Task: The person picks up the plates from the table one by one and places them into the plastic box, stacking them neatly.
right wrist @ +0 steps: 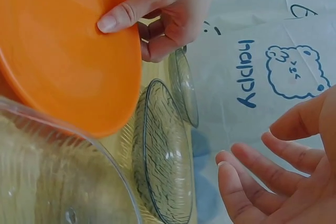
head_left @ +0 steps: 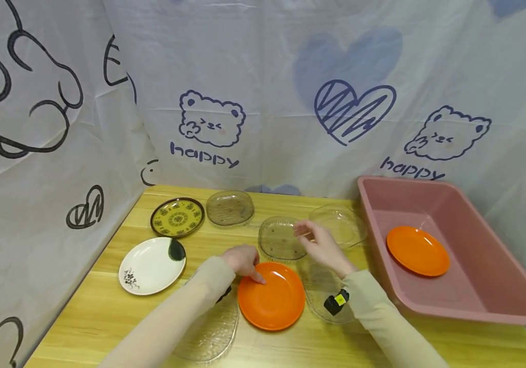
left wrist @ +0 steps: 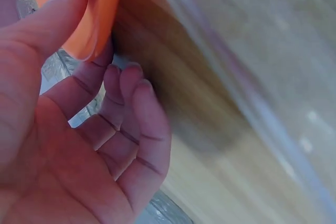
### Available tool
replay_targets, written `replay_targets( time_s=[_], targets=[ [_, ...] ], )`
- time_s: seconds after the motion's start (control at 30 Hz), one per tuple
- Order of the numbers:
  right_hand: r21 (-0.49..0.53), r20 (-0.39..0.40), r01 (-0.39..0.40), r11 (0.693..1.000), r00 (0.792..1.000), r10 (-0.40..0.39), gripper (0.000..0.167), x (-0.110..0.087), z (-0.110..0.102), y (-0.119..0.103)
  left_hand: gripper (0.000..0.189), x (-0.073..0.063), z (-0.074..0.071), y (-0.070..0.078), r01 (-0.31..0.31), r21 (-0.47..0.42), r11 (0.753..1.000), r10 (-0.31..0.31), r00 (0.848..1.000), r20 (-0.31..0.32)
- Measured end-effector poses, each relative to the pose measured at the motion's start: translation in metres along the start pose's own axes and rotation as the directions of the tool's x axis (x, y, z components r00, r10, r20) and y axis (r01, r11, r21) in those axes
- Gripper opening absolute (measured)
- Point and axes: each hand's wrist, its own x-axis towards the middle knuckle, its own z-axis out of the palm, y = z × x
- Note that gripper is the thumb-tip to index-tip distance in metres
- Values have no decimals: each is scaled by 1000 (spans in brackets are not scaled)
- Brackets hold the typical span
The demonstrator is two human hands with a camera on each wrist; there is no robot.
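Observation:
An orange plate (head_left: 272,301) is pinched at its upper left rim by my left hand (head_left: 243,261), thumb on the top face and fingers curled beneath, as the left wrist view shows. My right hand (head_left: 320,245) hovers over the right edge of a smoky glass dish (head_left: 278,237), its fingers loosely bent and holding nothing. In the right wrist view that right hand (right wrist: 283,166) is apart from the orange plate (right wrist: 68,51). Clear glass dishes lie on both sides of the orange plate, one (head_left: 209,332) partly hidden by my left arm.
A pink basin (head_left: 396,291) at the right holds another orange plate (head_left: 417,251). To the left are a white plate (head_left: 147,268) and a yellow-brown patterned plate (head_left: 177,218). Another smoky dish (head_left: 229,208) and a clear dish (head_left: 341,225) lie near the printed curtain (head_left: 272,102).

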Motion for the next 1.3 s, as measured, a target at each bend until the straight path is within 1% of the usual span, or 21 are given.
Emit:
replay_targets(
  time_s=[0.1, 0.2, 0.33, 0.43, 0.57, 0.6, 0.67, 0.77, 0.8, 0.83, 0.97, 1.07, 1.13, 1.3],
  targets=[
    [32, 20, -11, 999, 1000, 10, 28, 0, 1, 1, 36, 0, 1, -2, -20, -15, 1000, 20, 1000, -4],
    [99, 41, -43, 994, 998, 39, 28, 1, 2, 2, 42, 2, 3, -6, -39, -52, 998, 38, 999, -10],
    [226, 80, -117, 967, 992, 101, 31, 1, 2, 4, 48, 4, 6, -11, -66, -139, 988, 64, 998, -17],
    [318, 111, -180, 931, 982, 152, 34, 1, 1, 5, 44, 4, 7, -14, -87, -221, 971, 82, 996, -32],
    [400, 143, -221, 889, 974, 177, 37, 0, -1, 4, 36, 1, 8, -18, -118, -314, 942, 102, 992, -68],
    [414, 148, -225, 882, 973, 179, 37, -1, -1, 4, 35, -1, 8, -18, -131, -315, 940, 111, 990, -81],
    [453, 159, -249, 856, 967, 197, 37, -1, -1, 4, 33, -2, 8, -19, -145, -336, 931, 117, 988, -103],
    [517, 173, -294, 804, 956, 238, 37, -1, 1, 4, 30, -1, 10, -19, -148, -354, 923, 112, 986, -122],
    [539, 179, -310, 784, 951, 253, 37, -1, 2, 4, 29, 0, 10, -19, -146, -363, 920, 108, 986, -123],
    [559, 183, -319, 765, 948, 262, 37, -1, 2, 4, 27, 1, 11, -19, -141, -385, 912, 102, 987, -121],
    [597, 202, -346, 724, 938, 282, 39, -2, 4, 4, 24, 5, 13, -19, -133, -440, 888, 92, 989, -113],
    [603, 219, -364, 710, 931, 292, 43, -4, 6, 6, 22, 5, 14, -17, -137, -468, 873, 90, 989, -121],
    [602, 228, -371, 707, 928, 294, 45, -5, 6, 7, 22, 5, 15, -17, -142, -482, 864, 90, 987, -130],
    [601, 213, -381, 703, 924, 318, 41, -7, 9, 10, 25, 7, 16, -17, -163, -530, 832, 111, 985, -129]
  ],
)
